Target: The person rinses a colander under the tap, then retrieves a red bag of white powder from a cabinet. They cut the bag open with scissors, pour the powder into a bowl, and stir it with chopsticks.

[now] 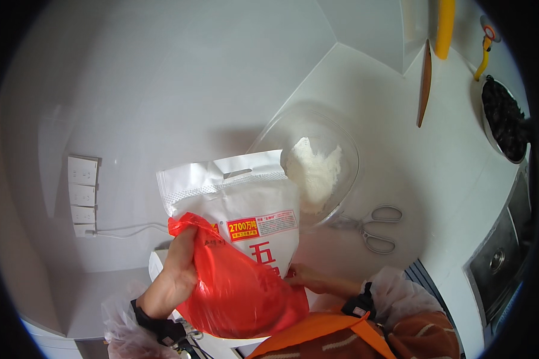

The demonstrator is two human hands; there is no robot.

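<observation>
A white packaged bag (pixel 233 197) with printing and a cut-out handle slot stands partly inside a red plastic bag (pixel 242 291). My left hand (pixel 182 264) grips the red bag's gathered rim at the left. On the other side, my right hand (pixel 310 278) holds the red bag's edge against the white bag's lower right side; some of its fingers are hidden. Just beyond is a clear bowl (pixel 352 157) containing white powder (pixel 314 172) that looks like flour. The white bag's corner covers part of the bowl. Metal scissors (pixel 379 228) lie right of the bowl, their blades toward it.
Wall sockets (pixel 83 195) with a plugged-in white cable (pixel 134 231) are at left. On the white counter (pixel 386 148) are a long brown wooden piece (pixel 425 85) and a bowl of dark food (pixel 503 119). A yellow pipe (pixel 444 29) and a dark steel-edged fixture (pixel 498 256) are at right.
</observation>
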